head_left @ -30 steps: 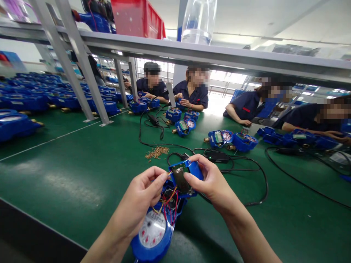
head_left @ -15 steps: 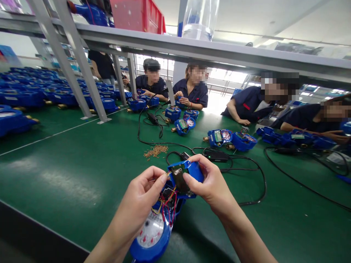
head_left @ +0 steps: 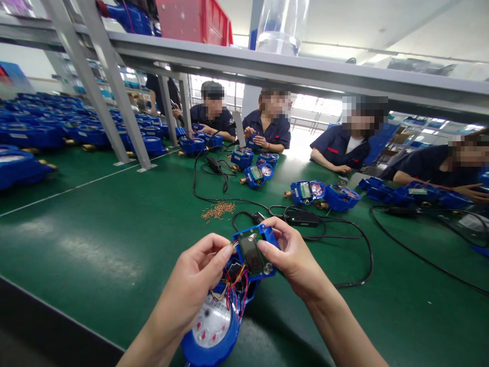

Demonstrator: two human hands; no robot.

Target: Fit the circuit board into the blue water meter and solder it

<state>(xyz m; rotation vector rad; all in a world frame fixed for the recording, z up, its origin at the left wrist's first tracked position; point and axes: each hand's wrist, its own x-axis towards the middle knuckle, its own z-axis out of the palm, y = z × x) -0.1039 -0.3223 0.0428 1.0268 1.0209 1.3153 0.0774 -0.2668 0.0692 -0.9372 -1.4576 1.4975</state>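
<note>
A blue water meter (head_left: 214,326) with a white dial lies on the green table (head_left: 114,224) right below me, its housing open and red, yellow and black wires (head_left: 235,285) spilling out. My right hand (head_left: 294,257) grips the blue lid with its circuit board (head_left: 254,251), tilted up above the housing. My left hand (head_left: 194,285) is closed in a pinch on the wires at the lid's left edge.
A black adapter (head_left: 301,218) with looping cables lies just beyond my hands. A small heap of brass screws (head_left: 218,209) sits to the left of it. Several open blue meters (head_left: 305,192) and seated co-workers line the far side. Stacked blue meters (head_left: 34,132) fill the left under a grey shelf (head_left: 267,69).
My right hand has tilted the lid so that the circuit board faces me more. The left hand keeps its pinch. A co-worker across the table has sat up.
</note>
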